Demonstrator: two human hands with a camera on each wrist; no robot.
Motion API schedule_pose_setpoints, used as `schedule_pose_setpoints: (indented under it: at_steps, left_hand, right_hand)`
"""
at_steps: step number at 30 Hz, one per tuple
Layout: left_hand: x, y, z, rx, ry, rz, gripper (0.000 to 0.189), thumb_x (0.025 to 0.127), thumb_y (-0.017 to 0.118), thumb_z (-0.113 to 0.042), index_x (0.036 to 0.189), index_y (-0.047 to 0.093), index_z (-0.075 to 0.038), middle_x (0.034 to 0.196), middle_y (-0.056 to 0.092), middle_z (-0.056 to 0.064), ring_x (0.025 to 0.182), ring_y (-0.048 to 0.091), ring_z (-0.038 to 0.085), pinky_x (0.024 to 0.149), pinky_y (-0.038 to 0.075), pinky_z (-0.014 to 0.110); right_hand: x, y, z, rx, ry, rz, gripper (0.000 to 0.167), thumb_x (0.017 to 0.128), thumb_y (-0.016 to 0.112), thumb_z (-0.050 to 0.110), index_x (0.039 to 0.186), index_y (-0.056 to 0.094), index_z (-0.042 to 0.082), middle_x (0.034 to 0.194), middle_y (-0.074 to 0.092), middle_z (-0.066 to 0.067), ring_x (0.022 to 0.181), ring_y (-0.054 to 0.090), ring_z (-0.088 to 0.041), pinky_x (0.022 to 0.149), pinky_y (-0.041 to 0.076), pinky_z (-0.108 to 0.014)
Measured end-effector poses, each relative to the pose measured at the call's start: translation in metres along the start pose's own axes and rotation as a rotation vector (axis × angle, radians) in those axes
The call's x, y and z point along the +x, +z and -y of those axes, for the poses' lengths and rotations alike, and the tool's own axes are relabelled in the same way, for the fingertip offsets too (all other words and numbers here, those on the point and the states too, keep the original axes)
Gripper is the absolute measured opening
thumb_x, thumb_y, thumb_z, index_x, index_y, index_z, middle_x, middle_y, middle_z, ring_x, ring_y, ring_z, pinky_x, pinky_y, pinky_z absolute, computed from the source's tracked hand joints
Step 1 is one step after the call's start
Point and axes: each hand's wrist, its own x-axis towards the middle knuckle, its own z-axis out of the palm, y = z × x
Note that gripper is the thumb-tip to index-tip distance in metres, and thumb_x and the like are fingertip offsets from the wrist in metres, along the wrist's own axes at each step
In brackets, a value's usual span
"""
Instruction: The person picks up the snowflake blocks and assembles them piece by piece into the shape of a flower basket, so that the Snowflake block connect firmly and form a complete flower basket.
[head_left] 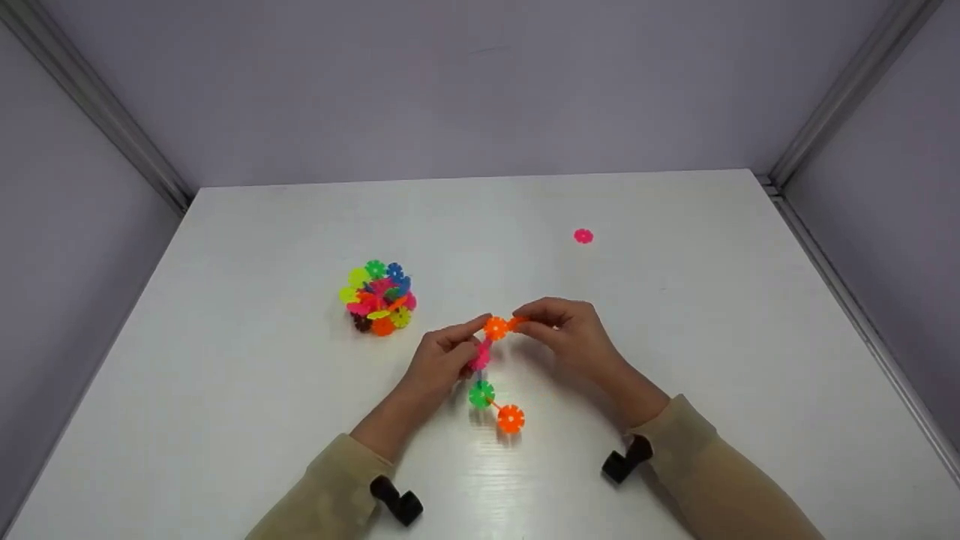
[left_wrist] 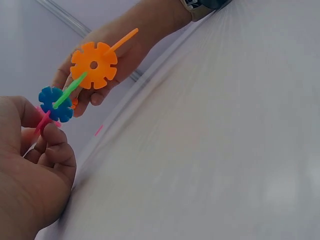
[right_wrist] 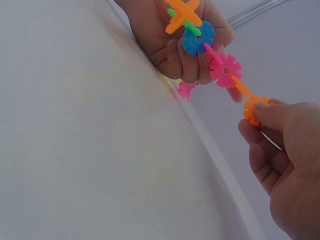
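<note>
A chain of notched plastic snowflake discs, slotted together, stretches between the two hands. My left hand (head_left: 442, 360) pinches a pink disc (head_left: 480, 355) in its middle part. At the chain's far end, my right hand (head_left: 574, 334) grips an orange disc (right_wrist: 250, 114) between thumb and fingers. Beside it another orange disc (head_left: 496, 328) faces up, near the left fingertips. From the left hand the chain runs down toward the front through a blue disc (left_wrist: 64, 114), a green disc (head_left: 481, 394) and an orange disc (head_left: 511, 427).
A ball-shaped cluster of joined multicoloured discs (head_left: 381, 298) sits on the white table (head_left: 262, 390), left of the hands. One loose pink disc (head_left: 583, 236) lies farther back on the right. Pale walls (head_left: 480, 90) border the table behind and on both sides.
</note>
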Motion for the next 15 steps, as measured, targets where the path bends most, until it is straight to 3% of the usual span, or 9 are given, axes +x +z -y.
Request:
schedule_pose_setpoints:
  at_steps: [7, 12, 15]
  left_hand:
    - [0.0004, 0.002, -0.0004, -0.01, -0.011, -0.054, 0.043, 0.102, 0.054, -0.011, 0.141, 0.07, -0.02, 0.089, 0.062, 0.005, 0.069, 0.045, 0.018, 0.063, 0.043, 0.021]
    - [-0.0002, 0.002, -0.001, 0.0, -0.009, -0.039, 0.043, 0.102, 0.052, -0.01, 0.14, 0.071, -0.017, 0.078, 0.055, 0.005, 0.067, 0.045, 0.018, 0.063, 0.043, 0.022]
    - [-0.0016, 0.0015, -0.001, 0.012, 0.001, -0.021, 0.042, 0.103, 0.052, -0.01, 0.141, 0.07, -0.017, 0.082, 0.059, 0.006, 0.067, 0.045, 0.018, 0.063, 0.043, 0.021]
  right_hand:
    - [-0.0009, -0.0005, -0.0002, -0.012, -0.005, -0.031, 0.019, 0.096, 0.081, 0.019, 0.112, 0.082, 0.007, 0.101, 0.079, 0.0, 0.091, 0.071, -0.023, 0.08, 0.061, -0.028]
    - [-0.0007, 0.0002, -0.0006, 0.015, -0.009, -0.01, 0.013, 0.096, 0.081, 0.016, 0.108, 0.084, 0.013, 0.101, 0.08, -0.001, 0.092, 0.073, -0.024, 0.082, 0.062, -0.029]
    - [-0.0006, 0.0019, -0.0009, 0.032, -0.011, 0.001, 0.012, 0.095, 0.082, 0.013, 0.107, 0.084, 0.012, 0.1, 0.08, -0.002, 0.092, 0.074, -0.024, 0.083, 0.063, -0.03]
